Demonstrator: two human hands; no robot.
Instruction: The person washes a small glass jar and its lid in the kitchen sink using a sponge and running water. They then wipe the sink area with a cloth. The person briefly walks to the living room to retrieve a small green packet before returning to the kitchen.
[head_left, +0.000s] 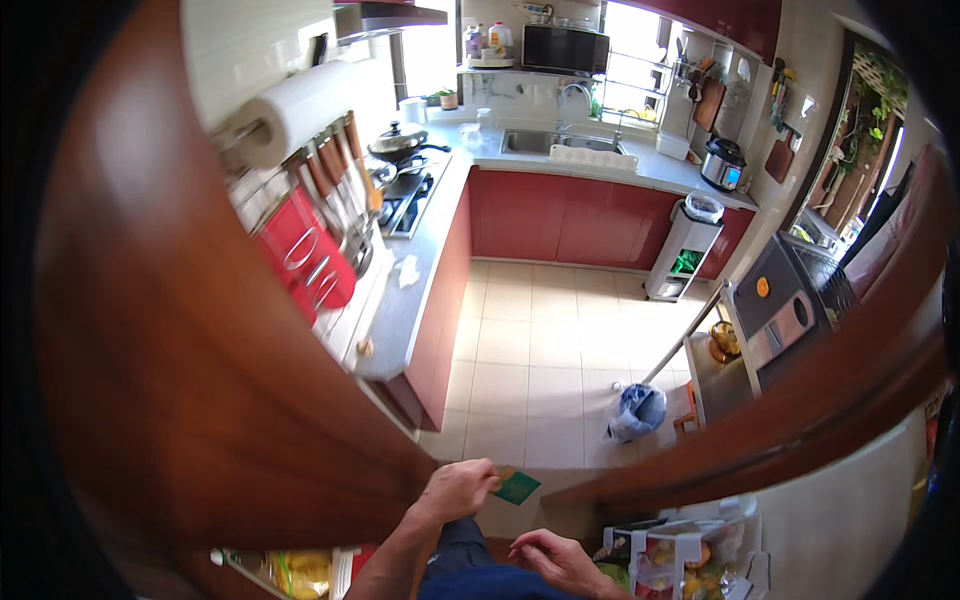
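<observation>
Between the fingers of my left hand (459, 489) is a small flat green packet or card (517, 487), with a yellowish patch near my fingertips. It is held out in front of me, over the floor at the doorway. My right hand (555, 559) is lower and close to my body, its fingers loosely curled and apart, with nothing seen in it. Beside that hand, on the right, stands a white rack (675, 555) of bagged produce.
A brown wooden door frame (750, 450) and a brown panel (225, 420) flank me. Beyond, a tiled floor (551, 322) leads to red cabinets (555, 217). A lined waste bin (637, 411) stands right, near a shelf (720, 382). The counter (382, 345) runs along the left.
</observation>
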